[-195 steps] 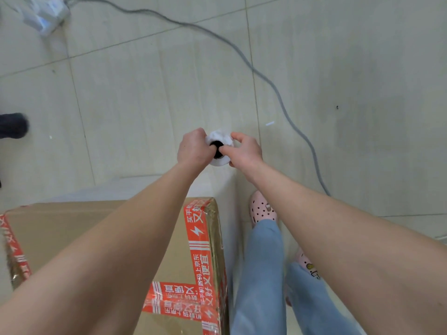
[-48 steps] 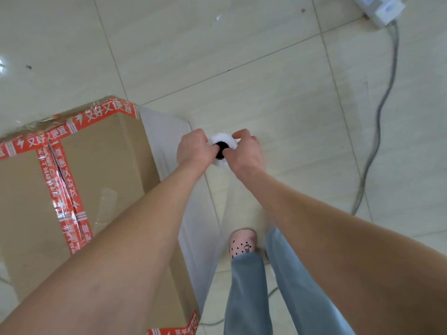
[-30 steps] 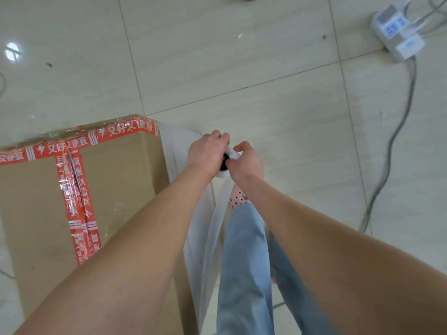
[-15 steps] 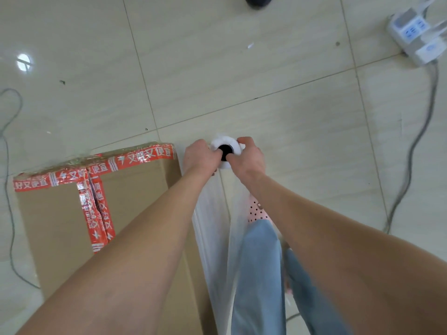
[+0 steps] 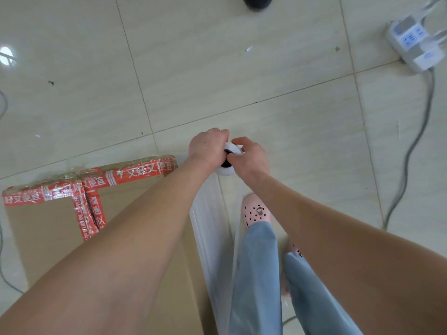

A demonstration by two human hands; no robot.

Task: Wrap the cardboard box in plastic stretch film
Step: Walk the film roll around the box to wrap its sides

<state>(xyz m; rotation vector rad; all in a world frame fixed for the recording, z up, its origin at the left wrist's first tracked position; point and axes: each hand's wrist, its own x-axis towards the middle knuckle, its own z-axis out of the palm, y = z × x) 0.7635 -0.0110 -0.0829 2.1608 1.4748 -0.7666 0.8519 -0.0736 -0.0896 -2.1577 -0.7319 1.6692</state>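
Observation:
A brown cardboard box (image 5: pixel 46 228) with red printed tape along its seams stands on the floor at the lower left. My left hand (image 5: pixel 209 147) and my right hand (image 5: pixel 251 158) both grip the top end of an upright roll of stretch film (image 5: pixel 227 171), seen end-on with a dark core, just past the box's far right corner. A sheet of clear film (image 5: pixel 212 228) runs from the roll down along the box's right side. My forearms hide much of the box top.
Pale floor tiles lie all around. A white power strip (image 5: pixel 414 45) sits at the top right, its grey cable (image 5: pixel 411 146) trailing down the right side. A dark object (image 5: pixel 256 2) is at the top edge. My feet in pink clogs (image 5: pixel 255 211) stand right of the box.
I have walked along the box's side: the box has slid to the lower left of view and the power strip has come in at the top right. Both hands have stayed on the roll.

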